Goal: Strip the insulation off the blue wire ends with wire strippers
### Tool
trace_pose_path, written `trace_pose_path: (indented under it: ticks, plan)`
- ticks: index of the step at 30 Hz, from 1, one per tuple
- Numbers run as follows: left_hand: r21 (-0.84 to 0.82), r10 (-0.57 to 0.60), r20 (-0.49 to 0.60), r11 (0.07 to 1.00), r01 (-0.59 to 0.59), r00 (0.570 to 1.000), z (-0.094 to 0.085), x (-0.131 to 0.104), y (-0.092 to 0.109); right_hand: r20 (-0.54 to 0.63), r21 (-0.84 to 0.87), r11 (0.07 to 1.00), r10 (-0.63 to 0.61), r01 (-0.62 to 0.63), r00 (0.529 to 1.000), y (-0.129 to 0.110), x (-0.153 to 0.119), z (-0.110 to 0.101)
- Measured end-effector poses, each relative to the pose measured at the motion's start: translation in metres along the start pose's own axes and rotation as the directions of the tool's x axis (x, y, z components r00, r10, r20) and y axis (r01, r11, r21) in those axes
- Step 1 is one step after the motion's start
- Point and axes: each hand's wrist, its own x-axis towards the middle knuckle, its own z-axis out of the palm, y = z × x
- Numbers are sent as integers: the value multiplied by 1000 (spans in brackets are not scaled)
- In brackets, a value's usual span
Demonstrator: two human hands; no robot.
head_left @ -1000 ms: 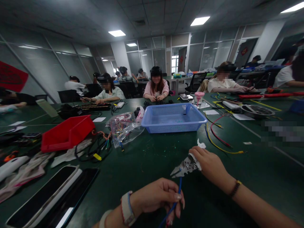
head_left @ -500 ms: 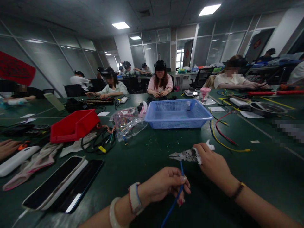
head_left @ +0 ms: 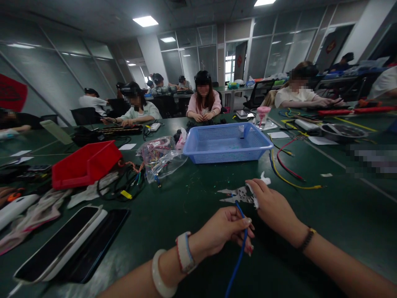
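Note:
Between the thumb and fingers of my left hand (head_left: pixel 228 229) is a blue wire (head_left: pixel 238 256), its lower part trailing down toward me. The wire's upper end reaches the wire strippers (head_left: pixel 240 194); whether it sits in a notch I cannot tell. My right hand (head_left: pixel 273 207) is wrapped round the handles of the strippers, which have white material around them. Their metal jaws point left and are spread apart. Both hands are above the dark green table (head_left: pixel 173 252), close together.
A blue plastic basket (head_left: pixel 228 156) stands ahead. To its left are a clear bag of wires (head_left: pixel 163 159) and a red bin (head_left: pixel 83 165). Phones (head_left: pixel 58 240) lie at the left front. Yellow and red wires (head_left: pixel 291 182) lie right. Several people sit around.
The strippers' jaws have gone from closed to spread. My left hand and the blue wire have shifted slightly right relative to the strippers. The whole view has turned a little.

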Motion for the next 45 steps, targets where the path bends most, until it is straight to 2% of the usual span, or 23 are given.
trace_pose_path:
  ticks: [6,10,20,24,32,39,45]
  plan:
    - [-10,8,-11,1000,-8,1000,-4,6,-9,44,-122,992,-16,21,999,-2,-1,-1]
    - [-11,10,-8,1000,-10,1000,-9,9,-15,68,-99,995,-14,21,998,-5,-3,1]
    - [-39,29,-73,999,-32,997,-12,11,-21,5,-124,992,-33,33,999,-9,-5,2]
    - [-23,25,-80,999,-27,996,-11,11,-19,-5,-74,997,32,-32,999,-11,-6,3]
    - [-50,68,-74,996,-72,995,-11,12,-22,-9,165,980,113,-110,994,-11,-5,2]
    - [-79,121,-85,989,-128,989,-10,13,-27,38,222,968,113,-119,993,-15,-4,1]
    - [-9,157,-85,987,-159,984,-5,10,-24,43,196,975,95,-102,995,-19,-5,-2]
